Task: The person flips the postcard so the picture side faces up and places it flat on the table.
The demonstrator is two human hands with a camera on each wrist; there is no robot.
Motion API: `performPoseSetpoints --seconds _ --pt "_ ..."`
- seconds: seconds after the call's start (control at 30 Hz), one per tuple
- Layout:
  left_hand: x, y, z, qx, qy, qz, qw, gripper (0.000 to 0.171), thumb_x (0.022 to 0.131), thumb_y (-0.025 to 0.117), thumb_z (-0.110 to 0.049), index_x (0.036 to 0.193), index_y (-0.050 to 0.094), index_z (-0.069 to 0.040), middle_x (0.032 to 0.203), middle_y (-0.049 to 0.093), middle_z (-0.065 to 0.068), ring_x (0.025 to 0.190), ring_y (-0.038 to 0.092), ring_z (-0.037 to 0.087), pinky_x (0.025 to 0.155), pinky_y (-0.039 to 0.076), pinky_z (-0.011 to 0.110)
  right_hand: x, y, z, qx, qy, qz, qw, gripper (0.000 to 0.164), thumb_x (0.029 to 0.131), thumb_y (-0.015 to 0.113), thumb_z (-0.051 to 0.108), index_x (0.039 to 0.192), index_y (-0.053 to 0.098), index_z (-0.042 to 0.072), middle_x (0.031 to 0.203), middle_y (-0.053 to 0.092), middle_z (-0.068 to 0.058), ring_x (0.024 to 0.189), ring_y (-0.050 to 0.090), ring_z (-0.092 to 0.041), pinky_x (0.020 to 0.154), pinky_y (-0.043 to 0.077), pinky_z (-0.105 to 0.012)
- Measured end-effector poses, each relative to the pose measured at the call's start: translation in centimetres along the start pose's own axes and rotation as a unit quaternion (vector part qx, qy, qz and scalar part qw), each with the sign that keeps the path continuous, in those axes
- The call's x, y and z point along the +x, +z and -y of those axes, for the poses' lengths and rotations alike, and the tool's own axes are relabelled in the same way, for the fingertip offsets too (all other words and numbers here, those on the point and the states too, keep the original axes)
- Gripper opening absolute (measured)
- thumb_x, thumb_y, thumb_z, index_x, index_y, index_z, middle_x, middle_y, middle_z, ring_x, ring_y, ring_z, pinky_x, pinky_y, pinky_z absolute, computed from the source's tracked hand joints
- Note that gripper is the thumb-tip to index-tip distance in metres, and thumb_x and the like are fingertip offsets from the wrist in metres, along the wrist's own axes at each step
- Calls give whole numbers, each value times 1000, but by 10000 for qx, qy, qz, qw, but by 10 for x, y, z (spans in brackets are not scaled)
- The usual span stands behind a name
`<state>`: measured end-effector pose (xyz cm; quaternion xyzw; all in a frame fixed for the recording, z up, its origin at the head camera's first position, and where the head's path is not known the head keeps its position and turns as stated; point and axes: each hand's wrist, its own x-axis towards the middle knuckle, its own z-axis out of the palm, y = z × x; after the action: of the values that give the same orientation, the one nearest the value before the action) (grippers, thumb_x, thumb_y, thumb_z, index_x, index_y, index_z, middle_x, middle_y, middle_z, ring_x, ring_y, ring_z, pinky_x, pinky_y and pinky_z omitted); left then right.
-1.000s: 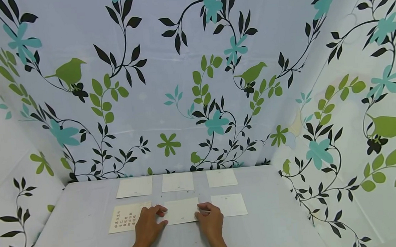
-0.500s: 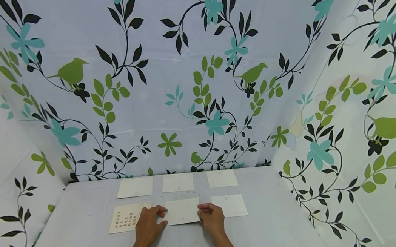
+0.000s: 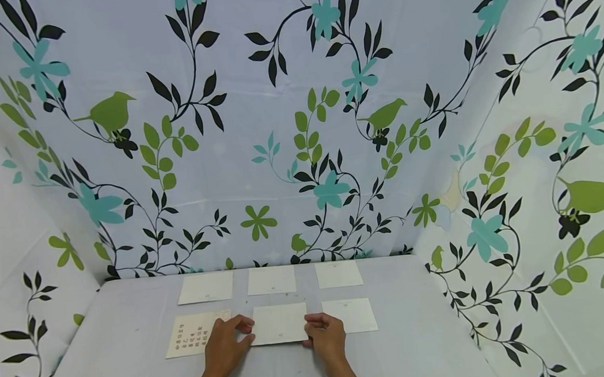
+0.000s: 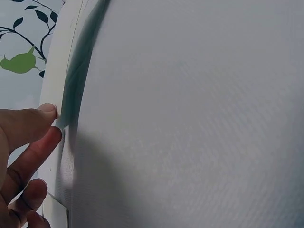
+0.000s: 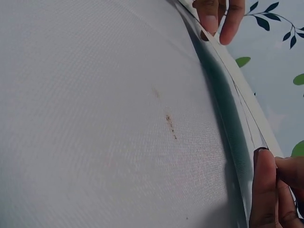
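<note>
A blank-faced cream card [image 3: 279, 323] lies in the middle of the front row, between my two hands. My left hand [image 3: 224, 348] holds its left edge; in the left wrist view the thumb and index fingertip meet at the edge of the card [image 4: 56, 78]. The right edge is pinched by my right hand [image 3: 325, 338], its thumb and fingertips at the card [image 5: 244, 92] in the right wrist view. A dark gap shows under the card's near edge in both wrist views. Partly behind the left hand sits a card with handwritten characters [image 3: 186, 335].
Another pale card [image 3: 353, 315] lies right of the right hand. Three more form a back row: left card [image 3: 206, 288], middle card [image 3: 271, 279], right card [image 3: 338, 274]. The white-covered table [image 3: 409, 332] meets a leaf-patterned cloth [image 3: 227, 158] behind.
My right hand has shifted slightly right and closed its fingers on the card's right edge. The card has moved a little right and its near edge sits straighter. The left hand stays nearly still.
</note>
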<state>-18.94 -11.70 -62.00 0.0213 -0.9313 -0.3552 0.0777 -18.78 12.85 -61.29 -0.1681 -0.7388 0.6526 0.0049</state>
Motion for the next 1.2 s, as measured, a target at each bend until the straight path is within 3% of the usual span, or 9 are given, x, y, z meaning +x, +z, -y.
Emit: performPoseSetpoints --seconds 0.37,0.7,1.2 --pt "-2 -3 3 -309 85 -50 9995 24 80 90 -12 96 80 -27 86 77 -14 83 50 10 68 37 29 -1 -1 -1 154 -14 105 9998 21 88 77 -4 109 79 3 99 78 -11 80 72 -15 67 64 -35" --pt "1 -10 8 -722 -164 171 9971 22 84 87 -12 98 82 -28 90 79 -14 81 51 10 73 40 27 1 -7 4 132 169 553 9982 24 91 76 -1 115 77 4 106 77 -9 87 71 -16 73 64 -35" --pt "3 -18 5 -777 -261 379 9959 23 86 86 -11 103 82 -27 97 81 -11 86 53 11 78 42 30 4 -8 5 368 155 795 9960 27 93 74 2 120 75 5 108 73 -10 87 71 -15 74 64 -35"
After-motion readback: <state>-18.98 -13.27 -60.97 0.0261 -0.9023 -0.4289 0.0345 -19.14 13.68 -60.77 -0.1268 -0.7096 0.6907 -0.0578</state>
